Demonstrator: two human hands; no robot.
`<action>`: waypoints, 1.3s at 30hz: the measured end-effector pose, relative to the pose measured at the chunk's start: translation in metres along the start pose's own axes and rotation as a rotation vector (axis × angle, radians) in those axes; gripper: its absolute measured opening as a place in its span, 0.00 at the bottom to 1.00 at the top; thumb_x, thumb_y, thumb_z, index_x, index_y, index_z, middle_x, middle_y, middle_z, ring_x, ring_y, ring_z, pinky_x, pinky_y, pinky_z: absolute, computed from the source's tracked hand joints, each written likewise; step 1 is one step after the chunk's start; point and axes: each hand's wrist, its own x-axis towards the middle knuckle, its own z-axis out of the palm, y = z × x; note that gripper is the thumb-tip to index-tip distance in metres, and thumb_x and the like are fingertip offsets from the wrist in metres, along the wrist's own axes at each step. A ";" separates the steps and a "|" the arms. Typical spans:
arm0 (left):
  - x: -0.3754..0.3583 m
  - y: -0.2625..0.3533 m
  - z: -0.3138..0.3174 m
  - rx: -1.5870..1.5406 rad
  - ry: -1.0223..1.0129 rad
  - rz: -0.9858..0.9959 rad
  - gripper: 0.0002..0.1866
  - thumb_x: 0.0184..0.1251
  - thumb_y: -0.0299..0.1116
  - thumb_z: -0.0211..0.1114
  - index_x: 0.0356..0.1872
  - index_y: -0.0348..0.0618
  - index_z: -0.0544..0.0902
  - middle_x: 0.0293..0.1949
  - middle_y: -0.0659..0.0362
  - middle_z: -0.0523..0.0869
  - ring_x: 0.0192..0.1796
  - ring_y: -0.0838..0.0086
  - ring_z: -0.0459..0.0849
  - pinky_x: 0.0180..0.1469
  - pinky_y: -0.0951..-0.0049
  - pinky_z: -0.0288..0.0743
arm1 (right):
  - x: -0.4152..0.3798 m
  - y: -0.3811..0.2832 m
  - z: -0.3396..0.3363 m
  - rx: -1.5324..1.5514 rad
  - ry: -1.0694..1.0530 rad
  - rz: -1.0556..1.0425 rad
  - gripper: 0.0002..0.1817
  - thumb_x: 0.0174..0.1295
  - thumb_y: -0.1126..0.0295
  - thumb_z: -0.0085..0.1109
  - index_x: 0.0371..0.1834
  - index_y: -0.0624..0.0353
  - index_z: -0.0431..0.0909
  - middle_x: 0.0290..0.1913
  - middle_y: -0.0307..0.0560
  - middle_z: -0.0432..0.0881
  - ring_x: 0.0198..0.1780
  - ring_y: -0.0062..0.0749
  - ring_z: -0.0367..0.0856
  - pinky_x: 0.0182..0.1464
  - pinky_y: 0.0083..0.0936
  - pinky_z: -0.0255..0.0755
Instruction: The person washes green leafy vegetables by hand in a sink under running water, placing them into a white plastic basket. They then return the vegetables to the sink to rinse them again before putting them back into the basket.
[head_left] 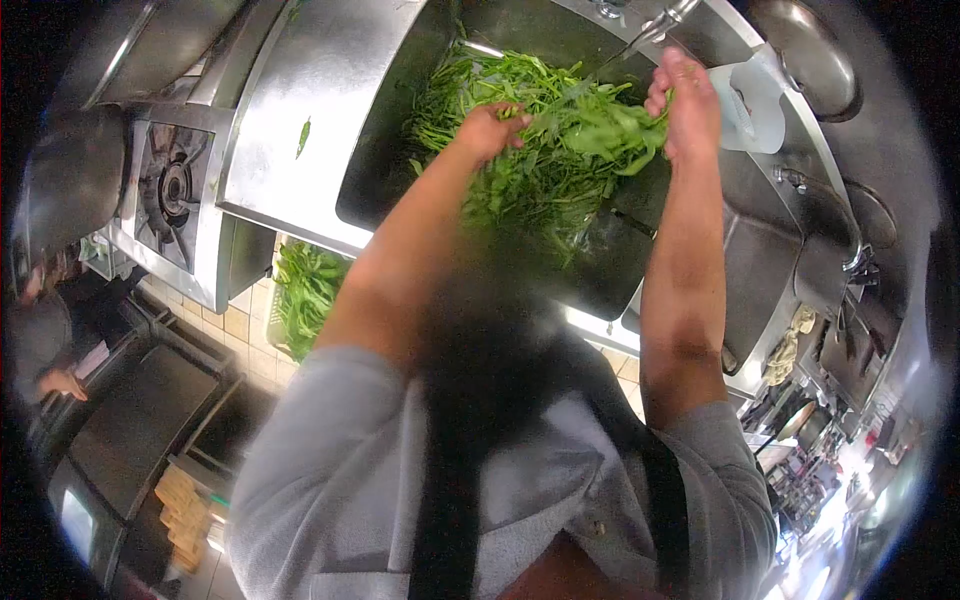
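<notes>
Working the greens [572, 145] in your sink [375, 180] | left hand [490, 132] and right hand [693, 108] apart, both at the leaves, can't tell grip | I'd loosen 'em gently

we recorded bright overhead-type light on the steel drainboard [335, 75], where glare whitened the surface; the sink basin [375, 185] read dark. we observed slight blur in the leaves [615, 125] and a dark, out-of-focus smudge below them. we noted strong flare at lower right, dim tones at far left, and curved fisheye distortion, which ended in black corners with bluish fringing.
</notes>
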 end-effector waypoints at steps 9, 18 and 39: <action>-0.003 0.053 0.017 -0.582 -0.248 0.288 0.22 0.64 0.46 0.70 0.54 0.46 0.82 0.51 0.55 0.83 0.40 0.77 0.81 0.34 0.76 0.74 | -0.023 0.055 0.029 -0.793 -0.408 0.155 0.17 0.56 0.59 0.68 0.43 0.58 0.85 0.41 0.48 0.86 0.34 0.29 0.83 0.38 0.29 0.77; -0.013 0.065 0.001 -0.571 -0.254 0.313 0.07 0.69 0.31 0.64 0.43 0.40 0.82 0.43 0.50 0.87 0.39 0.68 0.87 0.47 0.72 0.77 | -0.012 0.037 0.009 -0.551 -0.241 0.242 0.14 0.61 0.64 0.60 0.45 0.59 0.79 0.28 0.40 0.80 0.24 0.20 0.71 0.26 0.20 0.64; -0.021 0.121 -0.004 -0.200 -0.010 0.461 0.14 0.53 0.37 0.78 0.34 0.43 0.82 0.29 0.62 0.87 0.24 0.83 0.76 0.22 0.79 0.65 | 0.014 0.031 -0.023 -1.206 -0.036 -0.231 0.18 0.60 0.57 0.60 0.49 0.55 0.82 0.49 0.57 0.83 0.55 0.53 0.79 0.57 0.38 0.72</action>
